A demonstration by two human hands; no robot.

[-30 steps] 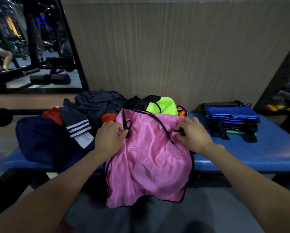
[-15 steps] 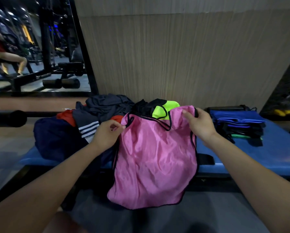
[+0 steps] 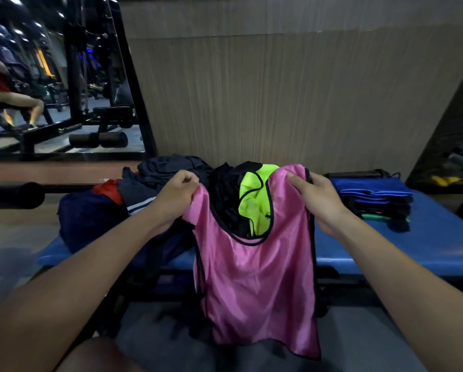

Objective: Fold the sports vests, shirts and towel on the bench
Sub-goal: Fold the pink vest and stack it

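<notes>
Above the bench (image 3: pixel 426 245): fingers of left hand (image 3: pixel 175 196) and right hand (image 3: pixel 315 196) curled, pinching the shoulders of a pink vest (image 3: pixel 254 285). Shiny, black-trimmed, hanging flat over the bench's near edge. Behind, a jumbled pile (image 3: pixel 155 189) with a neon vest (image 3: pixel 254 194); at right, a folded stack (image 3: pixel 372 200). Pile's garments hard to tell apart.

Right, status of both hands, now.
Left hand: gripping one shoulder of the pink vest.
Right hand: gripping the other shoulder.
</notes>
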